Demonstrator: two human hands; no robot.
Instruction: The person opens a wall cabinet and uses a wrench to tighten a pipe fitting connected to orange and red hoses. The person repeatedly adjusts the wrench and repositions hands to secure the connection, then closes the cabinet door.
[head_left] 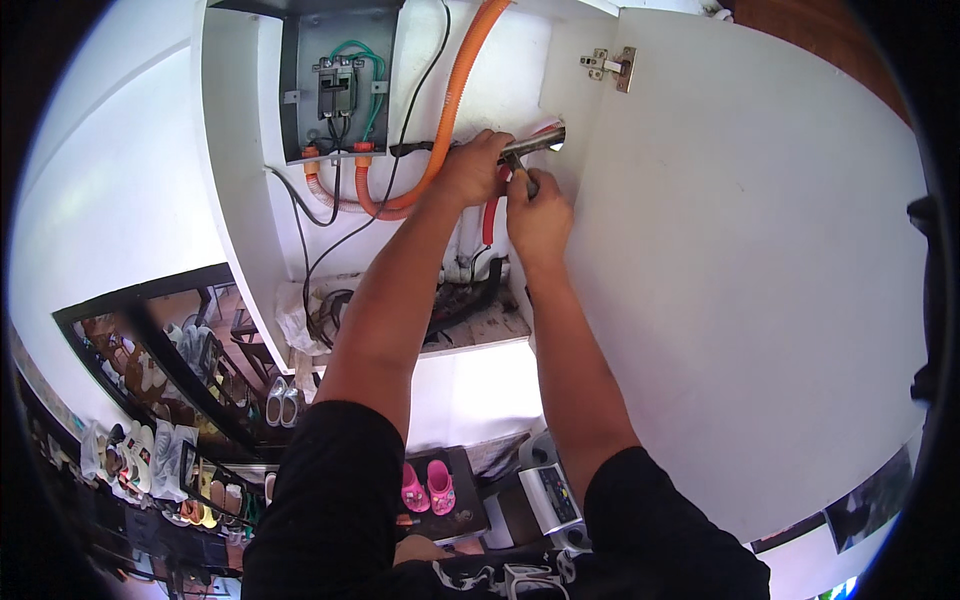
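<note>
Inside the open white cabinet, my left hand [477, 170] is closed around a long bar-like object. Its silver, cylindrical end [540, 143] points right, toward a hole in the side wall, and a dark end [420, 148] shows left of my fingers. My right hand [541, 218] sits just below and is wrapped round a short, dark-handled tool [529, 184]. That tool's upper end meets the bar; its kind is hidden by my fingers. A red tube [489, 222] hangs down right beneath my hands.
Left of my hands is a grey breaker box [345, 85] with green wires. A corrugated orange conduit [455, 95] curves past my left wrist. The white door [760, 250] stands open at right. Black cables lie on the cabinet's bottom ledge [500, 328]. Pink clogs [440, 488] stand below.
</note>
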